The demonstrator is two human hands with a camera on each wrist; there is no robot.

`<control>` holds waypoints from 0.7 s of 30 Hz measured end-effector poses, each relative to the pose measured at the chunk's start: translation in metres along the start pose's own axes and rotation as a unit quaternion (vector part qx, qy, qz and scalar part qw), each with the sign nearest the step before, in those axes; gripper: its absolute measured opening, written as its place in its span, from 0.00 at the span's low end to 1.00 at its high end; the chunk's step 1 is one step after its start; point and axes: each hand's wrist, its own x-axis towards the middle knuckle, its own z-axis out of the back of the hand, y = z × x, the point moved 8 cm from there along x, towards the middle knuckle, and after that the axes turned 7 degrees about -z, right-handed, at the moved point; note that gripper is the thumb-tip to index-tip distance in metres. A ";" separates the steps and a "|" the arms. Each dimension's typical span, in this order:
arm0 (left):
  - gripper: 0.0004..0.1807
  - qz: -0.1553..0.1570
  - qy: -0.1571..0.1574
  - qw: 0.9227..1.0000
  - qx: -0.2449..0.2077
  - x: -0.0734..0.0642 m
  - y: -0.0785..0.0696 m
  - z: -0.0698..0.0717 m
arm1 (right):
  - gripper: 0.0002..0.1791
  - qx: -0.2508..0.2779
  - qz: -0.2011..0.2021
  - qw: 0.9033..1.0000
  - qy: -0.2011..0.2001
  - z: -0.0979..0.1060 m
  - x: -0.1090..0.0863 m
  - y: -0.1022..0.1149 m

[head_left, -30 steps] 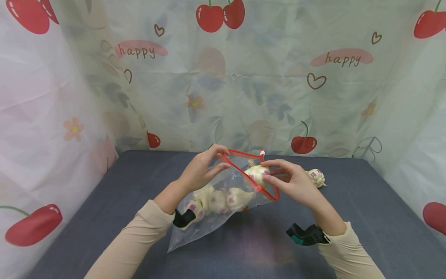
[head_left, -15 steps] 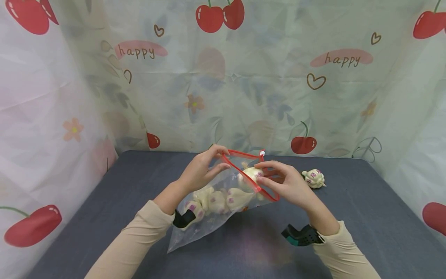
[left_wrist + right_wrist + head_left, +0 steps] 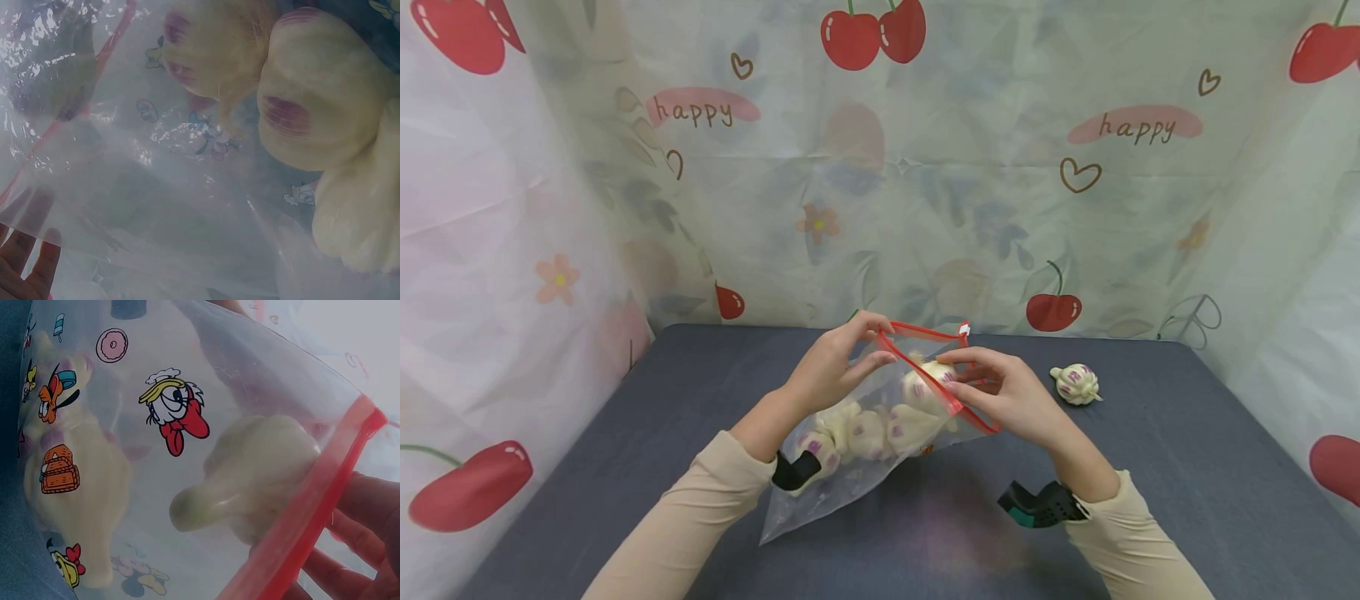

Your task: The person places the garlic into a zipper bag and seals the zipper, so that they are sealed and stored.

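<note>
My left hand pinches the red zip edge of a clear zip bag, keeping its mouth spread. My right hand grips a garlic bulb just inside that mouth. Through the plastic in the right wrist view, the same garlic bulb shows its stem pointing left, with my fingers behind the red edge. Several more garlic bulbs with purple patches lie low in the bag. Cartoon prints cover the bag's side. In the left wrist view some bulbs appear close up.
One loose garlic bulb lies on the dark table, right of my right hand. A white slider sits at the far corner of the bag's zip. Behind the table hangs a cherry-patterned curtain.
My right hand has moved left with its garlic bulb, deeper into the bag's mouth. The loose bulb behind it has come fully into view. The left hand has stayed put.
</note>
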 end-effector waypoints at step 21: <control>0.18 -0.009 0.000 1.000 0.001 0.001 -0.001 -0.002 | 0.19 0.048 -0.018 0.996 0.075 -0.019 0.009 -0.005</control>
